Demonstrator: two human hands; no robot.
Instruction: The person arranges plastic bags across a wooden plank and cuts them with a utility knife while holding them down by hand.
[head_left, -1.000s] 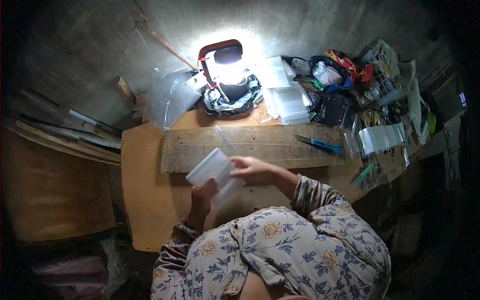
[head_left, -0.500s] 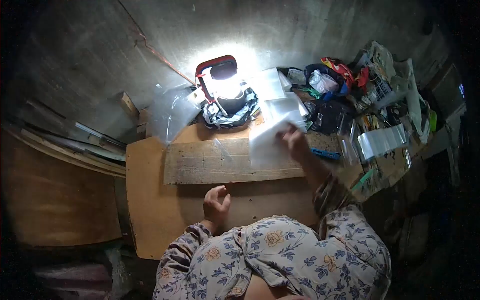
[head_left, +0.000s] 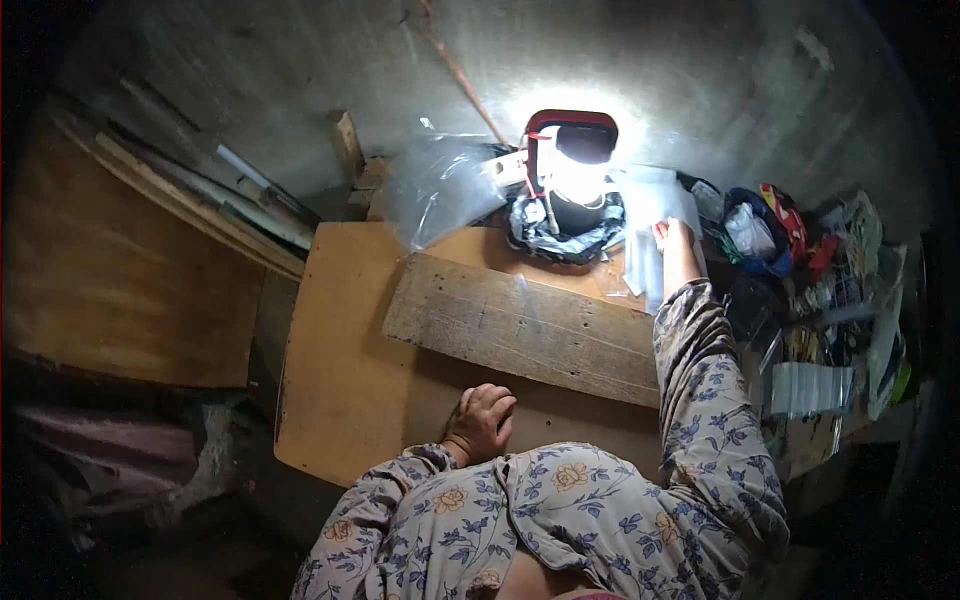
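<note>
My right hand (head_left: 674, 238) reaches forward to the clear plastic sheets (head_left: 646, 268) beside the lamp, its fingers closed at their edge. The sleeve and glare partly cover the sheets, so how many are gripped cannot be seen. My left hand (head_left: 483, 422) rests on the near part of the table (head_left: 345, 330), palm down, fingers loosely bent and holding nothing. Between my hands and the lamp, a worn wooden board (head_left: 530, 325) lies across the table.
A bright lamp (head_left: 578, 180) stands in a black plastic bag (head_left: 565, 240) near the wall. Left of it lies a large clear plastic bag (head_left: 440, 185). Cloths, bags and a basket crowd the right side, with a stack of clear sleeves (head_left: 812, 388) nearer me. Planks (head_left: 190, 190) lean at the left.
My right hand has gone from above the board, where it held a plastic sheet, to the sheets by the lamp. My left hand has turned palm down. The view has swung left.
</note>
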